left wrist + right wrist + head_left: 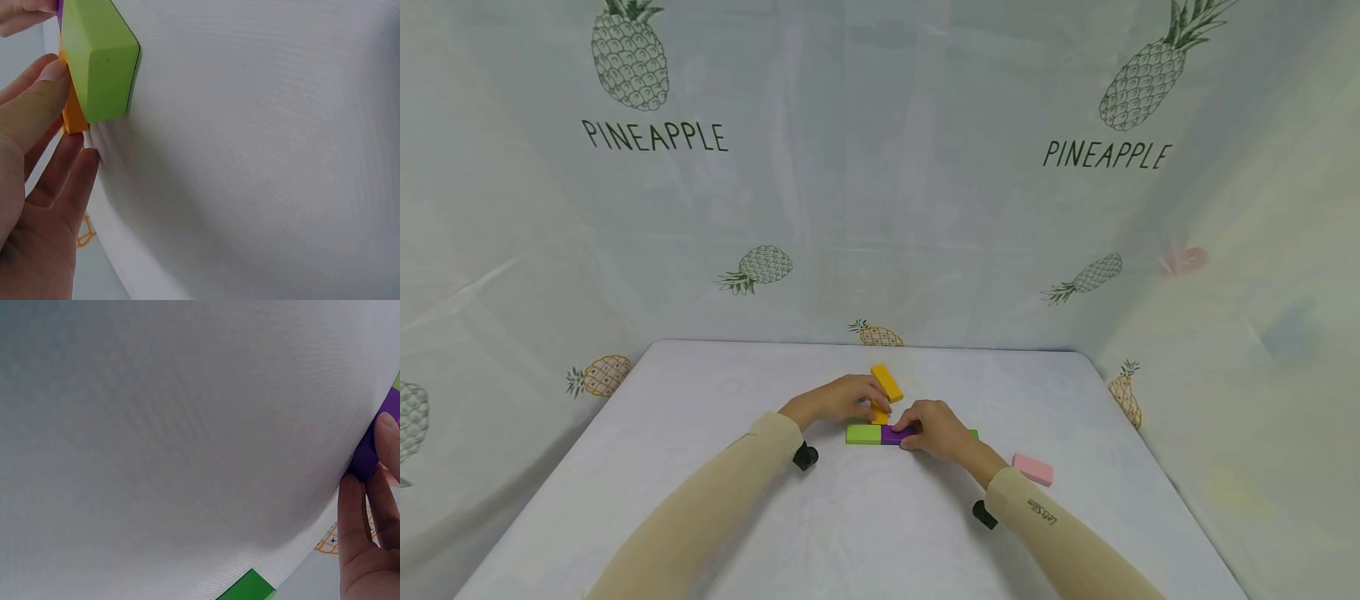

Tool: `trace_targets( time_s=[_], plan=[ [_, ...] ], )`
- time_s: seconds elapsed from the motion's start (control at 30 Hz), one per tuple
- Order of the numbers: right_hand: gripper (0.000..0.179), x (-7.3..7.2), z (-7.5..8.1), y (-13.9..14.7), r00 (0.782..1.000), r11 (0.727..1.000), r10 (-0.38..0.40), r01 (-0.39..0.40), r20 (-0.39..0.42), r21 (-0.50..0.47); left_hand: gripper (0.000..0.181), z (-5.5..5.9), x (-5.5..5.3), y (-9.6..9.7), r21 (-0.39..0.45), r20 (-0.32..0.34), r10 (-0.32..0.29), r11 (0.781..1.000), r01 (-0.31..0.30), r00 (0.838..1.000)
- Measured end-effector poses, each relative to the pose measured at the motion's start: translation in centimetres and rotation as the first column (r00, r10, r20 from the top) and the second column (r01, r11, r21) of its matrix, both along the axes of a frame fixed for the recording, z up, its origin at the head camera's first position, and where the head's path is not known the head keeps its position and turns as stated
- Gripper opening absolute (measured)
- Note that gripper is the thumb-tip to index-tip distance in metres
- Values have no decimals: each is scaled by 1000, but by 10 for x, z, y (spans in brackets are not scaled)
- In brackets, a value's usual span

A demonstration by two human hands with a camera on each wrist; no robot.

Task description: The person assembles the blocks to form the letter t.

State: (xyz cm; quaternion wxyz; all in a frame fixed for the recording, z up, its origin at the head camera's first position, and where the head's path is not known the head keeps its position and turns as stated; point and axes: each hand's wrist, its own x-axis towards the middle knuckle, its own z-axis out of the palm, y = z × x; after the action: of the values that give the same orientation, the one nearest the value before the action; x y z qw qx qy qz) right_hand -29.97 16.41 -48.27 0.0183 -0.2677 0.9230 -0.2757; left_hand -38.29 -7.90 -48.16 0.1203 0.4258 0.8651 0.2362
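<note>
With thumb and fingers, my left hand [848, 397] pinches a yellow-orange block [880, 418] just behind a light green block [863, 435]. In the left wrist view, the orange block [75, 112] shows between thumb and fingertips, right at the light green block [107, 69]. My right hand [940, 429] grips a purple block [891, 436], which lies end to end with the light green one. The right wrist view shows thumb and fingers around the purple block's end [364, 455]. A darker green block [974, 434] peeks out beyond the right hand, mostly hidden by it.
Another yellow block [887, 382] lies slanted behind the hands. To the right, near the right wrist, is a pink block [1033, 469]. The white-covered table [737, 375] meets a pineapple-print curtain [880, 208] at its back and sides.
</note>
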Motion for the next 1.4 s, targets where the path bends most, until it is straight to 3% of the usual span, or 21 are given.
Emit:
trace_targets(
  time_s=[0.9,1.4],
  plan=[
    [19,0,3,-1,1000,1000,1,-1,-4,-5,24,2,1,1,4,4,16,1000,-16,1000],
    [18,3,3,-2,999,1000,-28,28,42,-5,24,2,4,2,-4,11,30,1000,-30,999]
  ],
)
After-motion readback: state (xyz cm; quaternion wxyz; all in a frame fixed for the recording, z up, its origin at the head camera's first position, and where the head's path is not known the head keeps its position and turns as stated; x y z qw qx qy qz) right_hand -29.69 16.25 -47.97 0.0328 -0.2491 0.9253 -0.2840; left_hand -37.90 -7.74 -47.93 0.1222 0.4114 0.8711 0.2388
